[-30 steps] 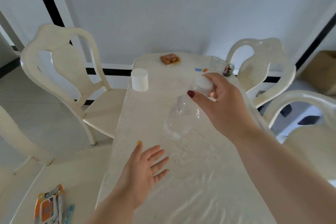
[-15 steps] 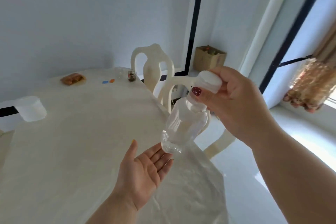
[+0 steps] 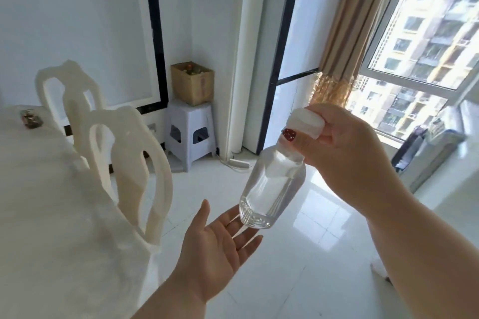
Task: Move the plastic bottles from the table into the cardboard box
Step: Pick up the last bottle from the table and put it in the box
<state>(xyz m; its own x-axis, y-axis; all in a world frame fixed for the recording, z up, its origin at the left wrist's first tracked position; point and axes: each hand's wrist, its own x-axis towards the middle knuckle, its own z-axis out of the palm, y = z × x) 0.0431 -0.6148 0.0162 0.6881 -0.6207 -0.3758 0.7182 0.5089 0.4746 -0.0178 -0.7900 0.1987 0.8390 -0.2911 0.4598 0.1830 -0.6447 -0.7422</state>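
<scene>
A clear plastic bottle (image 3: 272,189) with a white cap hangs tilted in the air above the floor, to the right of the table. My right hand (image 3: 344,155) grips it by the cap and neck. Just under the bottle's base my left hand (image 3: 217,248) is held palm up with its fingers spread; the fingertips are close to the base, and I cannot tell whether they touch. The cardboard box (image 3: 193,83) stands on a pale plastic stool (image 3: 190,132) in the far corner, its top open with some items inside.
The table (image 3: 51,215) with its white cloth fills the left side, with a small jar (image 3: 31,118) near its far edge. Two cream chairs (image 3: 129,163) stand along its right side. Glossy white floor tiles lie between me and the stool. A curtain and a window are at the right.
The view has swung right from the table toward the corner with the box. My right hand has carried the bottle off the table, and my left hand stays open beneath it.
</scene>
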